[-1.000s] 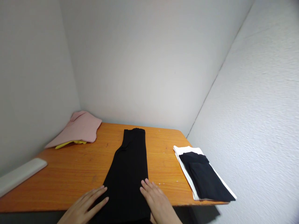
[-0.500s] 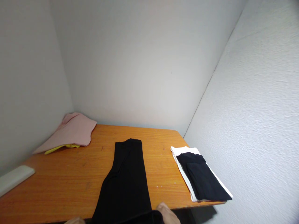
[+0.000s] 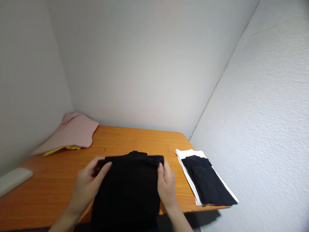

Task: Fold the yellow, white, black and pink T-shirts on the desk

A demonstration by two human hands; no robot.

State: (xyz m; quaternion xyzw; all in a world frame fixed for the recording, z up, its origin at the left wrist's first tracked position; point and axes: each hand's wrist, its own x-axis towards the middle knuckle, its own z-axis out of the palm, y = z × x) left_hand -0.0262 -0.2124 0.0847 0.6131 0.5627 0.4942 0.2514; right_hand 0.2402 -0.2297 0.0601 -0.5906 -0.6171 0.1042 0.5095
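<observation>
A black shirt (image 3: 127,190), folded lengthwise into a narrow strip, lies on the wooden table. Its near end is lifted and turned back over the rest, so only a small dark bit of the far end shows behind the raised edge. My left hand (image 3: 88,182) pinches the left corner of that edge between thumb and fingers. At the right corner, my right hand (image 3: 166,183) grips the cloth the same way. The edge is stretched fairly straight between both hands. Lower down, the fabric hangs toward the table's front edge.
On the right, a folded black garment (image 3: 212,183) rests on folded white cloth (image 3: 190,153), beside the textured wall. A pink garment (image 3: 74,130) covers something yellow (image 3: 56,150) at the back left. A white slab-like object (image 3: 15,180) lies at the left of the table (image 3: 53,183).
Both hands have come up from the bottom edge of view and moved away from me over the table, bringing the black shirt's near end up and over its far part.
</observation>
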